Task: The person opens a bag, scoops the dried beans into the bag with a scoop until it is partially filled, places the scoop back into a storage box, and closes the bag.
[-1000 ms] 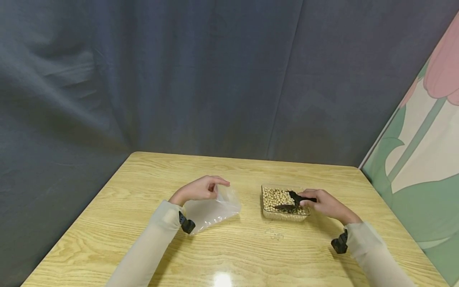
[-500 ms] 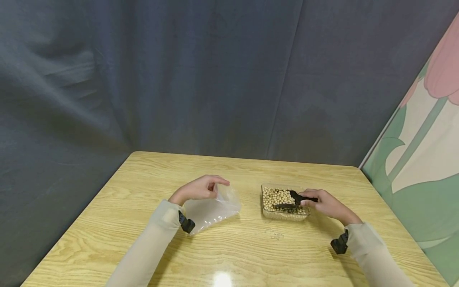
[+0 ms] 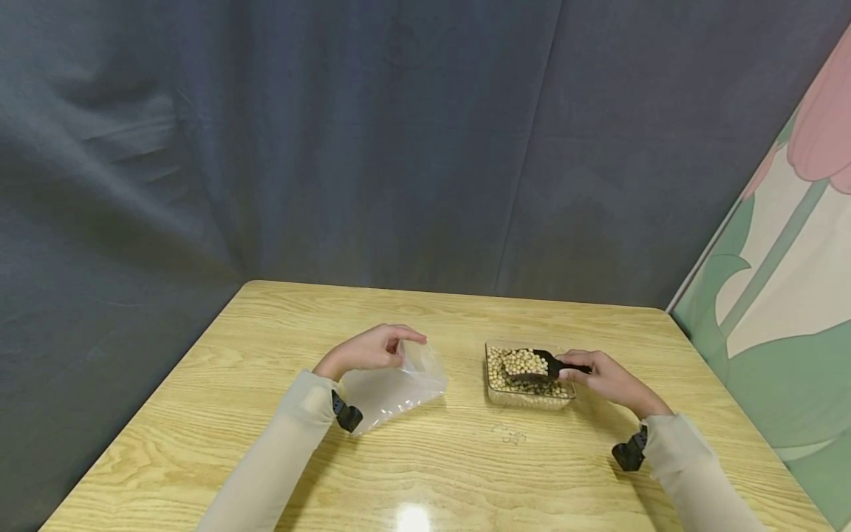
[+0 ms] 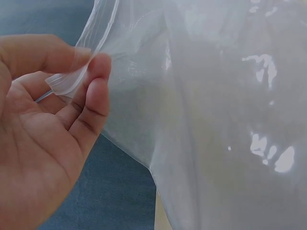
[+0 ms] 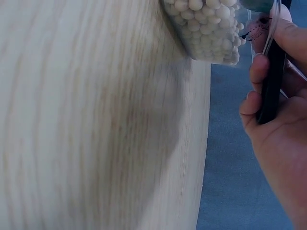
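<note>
My left hand (image 3: 368, 350) pinches the edge of a clear plastic bag (image 3: 385, 391) between thumb and fingers; the left wrist view shows the zip-style rim (image 4: 72, 79) in that pinch. My right hand (image 3: 601, 378) grips the black handle of a scoop (image 3: 555, 365). Its bowl is heaped with pale round beans that look like soybeans (image 3: 524, 362), over a clear rectangular container (image 3: 528, 401) filled with the same beans. In the right wrist view the fingers curl round the black handle (image 5: 273, 81), with the container's corner beside them.
Everything stands on a wood-grain table (image 3: 425, 473). A dark curtain (image 3: 399, 148) hangs behind it, and a flower-painted panel (image 3: 784, 295) runs along the right. Faint marks (image 3: 510, 436) lie on the tabletop in front of the container.
The scoop, earlier tipped into the beans with its dark side showing, has turned upward and now carries a heap of beans. My left hand and the bag have stayed put.
</note>
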Demonstrator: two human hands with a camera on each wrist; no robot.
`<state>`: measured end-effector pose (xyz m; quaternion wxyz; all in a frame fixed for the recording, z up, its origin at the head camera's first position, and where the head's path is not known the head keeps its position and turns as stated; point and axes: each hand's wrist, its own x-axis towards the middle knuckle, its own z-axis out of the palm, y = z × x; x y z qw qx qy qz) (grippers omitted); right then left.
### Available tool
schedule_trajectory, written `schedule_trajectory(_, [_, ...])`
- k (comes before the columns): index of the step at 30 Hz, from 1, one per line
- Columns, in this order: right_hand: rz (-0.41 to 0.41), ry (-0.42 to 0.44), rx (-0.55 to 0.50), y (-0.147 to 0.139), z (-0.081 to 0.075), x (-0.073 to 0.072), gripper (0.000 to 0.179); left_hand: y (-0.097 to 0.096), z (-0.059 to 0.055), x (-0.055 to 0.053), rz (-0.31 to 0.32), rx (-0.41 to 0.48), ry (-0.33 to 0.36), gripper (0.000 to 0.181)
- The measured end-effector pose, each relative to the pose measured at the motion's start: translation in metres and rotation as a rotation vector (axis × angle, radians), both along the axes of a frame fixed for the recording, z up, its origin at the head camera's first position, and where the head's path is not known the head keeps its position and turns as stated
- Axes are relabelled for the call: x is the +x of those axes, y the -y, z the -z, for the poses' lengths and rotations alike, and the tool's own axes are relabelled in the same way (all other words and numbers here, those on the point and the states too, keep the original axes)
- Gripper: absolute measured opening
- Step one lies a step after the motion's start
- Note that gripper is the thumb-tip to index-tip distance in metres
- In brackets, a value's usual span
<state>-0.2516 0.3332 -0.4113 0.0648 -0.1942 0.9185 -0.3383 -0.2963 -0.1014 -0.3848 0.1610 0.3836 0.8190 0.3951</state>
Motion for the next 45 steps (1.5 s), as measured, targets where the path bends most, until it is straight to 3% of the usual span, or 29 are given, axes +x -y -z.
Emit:
schedule_trajectory(11, [0.018,-0.021,0.0,-0.002,-0.003,-0.002,0.05,0.0,0.001,-0.001,-0.001,0.003,0.001,0.051])
schedule_trajectory(22, [-0.009,-0.031,-0.003,0.01,-0.018,-0.005,0.049,0.0,0.001,0.0,-0.002,0.005,0.014,0.05])
schedule_trajectory(45, [-0.104,0.0,-0.037,0.067,-0.035,-0.021,0.05,-0.002,-0.002,0.001,-0.013,0.019,0.041,0.047])
